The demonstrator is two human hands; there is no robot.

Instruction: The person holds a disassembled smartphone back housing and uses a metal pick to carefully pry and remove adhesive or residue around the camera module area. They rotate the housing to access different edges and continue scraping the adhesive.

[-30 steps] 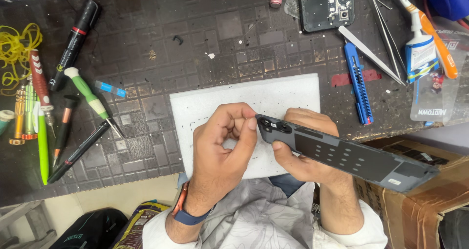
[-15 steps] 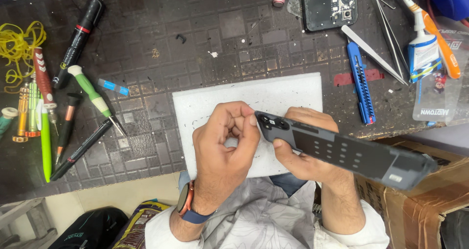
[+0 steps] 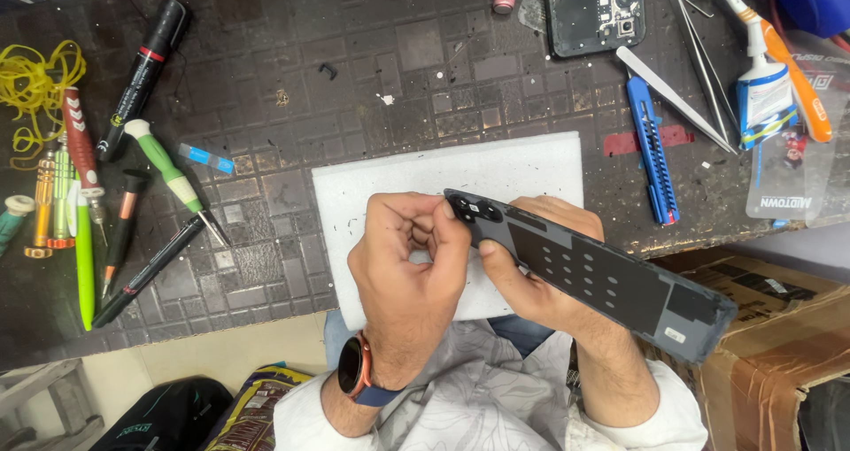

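I hold a dark grey phone back cover (image 3: pixel 611 278) tilted over a white foam pad (image 3: pixel 460 181), its inner side up and its camera cutouts at the upper left end. My right hand (image 3: pixel 531 278) grips the cover from below near the middle. My left hand (image 3: pixel 412 274), with an orange-rimmed watch on the wrist, pinches the cover's camera end with thumb and fingers.
An opened phone (image 3: pixel 595 10) lies at the top. A blue utility knife (image 3: pixel 653 150), tweezers (image 3: pixel 677 101) and a glue bottle (image 3: pixel 763 92) lie to the right. Several screwdrivers and pens (image 3: pixel 133 212) and a yellow coil (image 3: pixel 35 84) lie left. A cardboard box (image 3: pixel 779 336) stands at lower right.
My hands and the cover stay almost still; the left fingers shift slightly at the camera end.
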